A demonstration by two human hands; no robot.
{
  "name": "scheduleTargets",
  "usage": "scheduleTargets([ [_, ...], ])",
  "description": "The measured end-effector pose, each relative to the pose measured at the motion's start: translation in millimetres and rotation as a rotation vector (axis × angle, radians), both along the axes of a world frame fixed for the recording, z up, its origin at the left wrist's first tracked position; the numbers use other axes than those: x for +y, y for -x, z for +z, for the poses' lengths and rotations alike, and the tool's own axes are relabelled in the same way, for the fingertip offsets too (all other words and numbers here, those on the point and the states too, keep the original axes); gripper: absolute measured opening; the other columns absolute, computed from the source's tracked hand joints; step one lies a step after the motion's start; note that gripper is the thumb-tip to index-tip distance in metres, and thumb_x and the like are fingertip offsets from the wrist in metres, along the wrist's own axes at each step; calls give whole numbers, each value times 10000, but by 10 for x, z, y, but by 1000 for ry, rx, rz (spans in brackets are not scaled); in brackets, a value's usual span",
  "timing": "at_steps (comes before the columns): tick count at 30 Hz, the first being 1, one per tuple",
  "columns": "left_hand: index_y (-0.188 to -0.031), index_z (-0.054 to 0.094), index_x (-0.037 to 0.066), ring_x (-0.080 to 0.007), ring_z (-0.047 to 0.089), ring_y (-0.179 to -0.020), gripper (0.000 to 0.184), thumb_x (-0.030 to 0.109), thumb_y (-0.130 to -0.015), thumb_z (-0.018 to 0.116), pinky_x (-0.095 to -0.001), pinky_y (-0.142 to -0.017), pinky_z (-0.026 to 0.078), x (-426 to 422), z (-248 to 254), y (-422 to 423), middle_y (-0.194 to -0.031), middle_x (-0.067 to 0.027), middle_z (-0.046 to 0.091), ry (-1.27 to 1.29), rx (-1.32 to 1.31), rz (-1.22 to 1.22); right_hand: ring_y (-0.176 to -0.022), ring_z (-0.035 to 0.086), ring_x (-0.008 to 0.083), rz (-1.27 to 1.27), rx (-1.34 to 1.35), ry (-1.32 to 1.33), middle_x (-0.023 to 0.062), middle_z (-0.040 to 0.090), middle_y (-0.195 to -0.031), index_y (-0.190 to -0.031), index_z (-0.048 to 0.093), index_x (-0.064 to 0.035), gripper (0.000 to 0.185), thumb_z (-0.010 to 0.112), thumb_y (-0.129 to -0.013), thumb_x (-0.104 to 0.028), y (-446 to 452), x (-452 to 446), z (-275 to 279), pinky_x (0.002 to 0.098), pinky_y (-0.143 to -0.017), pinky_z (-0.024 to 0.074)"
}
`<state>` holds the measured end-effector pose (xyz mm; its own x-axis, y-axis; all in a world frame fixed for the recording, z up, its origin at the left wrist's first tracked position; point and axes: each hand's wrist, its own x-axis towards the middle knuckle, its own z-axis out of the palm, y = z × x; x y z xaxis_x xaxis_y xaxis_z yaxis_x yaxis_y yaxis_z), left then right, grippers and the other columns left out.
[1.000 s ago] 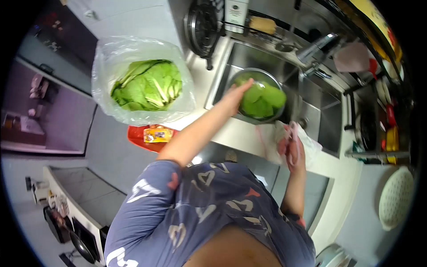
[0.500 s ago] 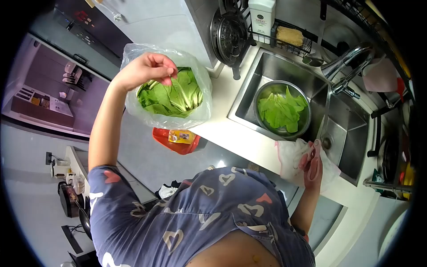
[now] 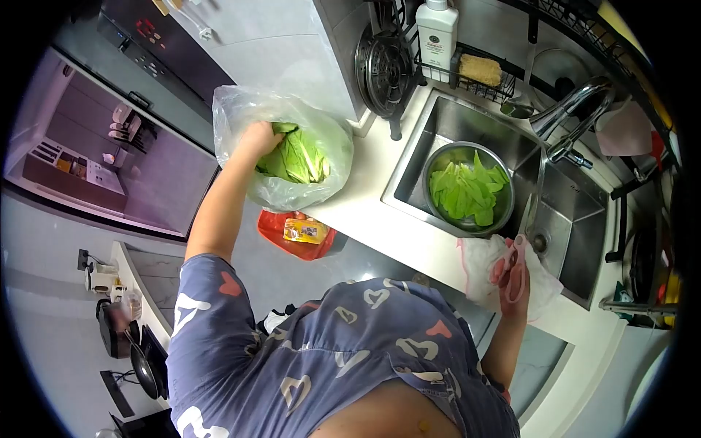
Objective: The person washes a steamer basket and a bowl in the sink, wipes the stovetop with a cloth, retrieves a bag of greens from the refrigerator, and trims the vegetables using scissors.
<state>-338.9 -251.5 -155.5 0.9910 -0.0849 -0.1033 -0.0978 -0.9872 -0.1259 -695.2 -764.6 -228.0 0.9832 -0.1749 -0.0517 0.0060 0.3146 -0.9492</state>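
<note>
My left hand (image 3: 258, 141) is down inside a clear plastic bag (image 3: 337, 157) at the counter's left end. Its fingers curl at the edge of the leafy greens (image 3: 303, 157) in the bag, with the fingertips partly hidden. Pink-handled scissors (image 3: 517, 263) are in my right hand (image 3: 504, 276), beside the sink's front edge. A white cloth with a pink border (image 3: 478, 274) lies under that hand on the counter. More green leaves (image 3: 467, 190) rest in a round metal bowl (image 3: 431, 164), which sits in the left sink basin.
The steel sink (image 3: 416, 139) has a second basin at right and a chrome faucet (image 3: 577, 109) behind. A white bottle (image 3: 437, 40) and a sponge (image 3: 480, 70) stand in a wire rack at the back. An orange-red basin (image 3: 274, 226) with a yellow packet is below the counter.
My left hand has moved down from above the bag into the greens at its left side. The right hand keeps its place with the scissors. The view has shifted slightly.
</note>
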Motion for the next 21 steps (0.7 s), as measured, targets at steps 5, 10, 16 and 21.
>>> scheduleTargets([
  [5,-1085,623,14,-362,630,-1000,362,204,-779,654,-436,-880,504,167,-133,-97,-1052,-231,658,49,-109,-8,-637,473,76,-29,31,78,6,518,-763,-1389,367,64,909,545,-861,-655,75,125,-13,201,-576,348],
  [10,-1039,622,-16,-346,655,-969,292,132,-798,552,-411,-855,528,-67,173,146,-1031,-225,669,-173,-141,-145,-642,488,95,-40,23,17,6,514,-768,-1403,363,16,845,561,-876,-614,171,168,-82,224,-582,372],
  [16,-1055,571,-45,-377,672,-847,318,148,-807,522,-421,-770,548,-112,564,341,-933,-230,680,-201,-101,-233,-616,474,82,-73,57,140,7,516,-730,-1374,388,44,862,493,-887,-660,222,309,-38,206,-563,353],
  [21,-1083,547,-19,-396,657,-816,315,96,-790,559,-442,-738,533,-161,920,738,-876,-252,659,29,-150,-307,-615,476,86,-55,99,211,5,512,-729,-1369,391,45,871,490,-883,-670,190,469,78,210,-559,355],
])
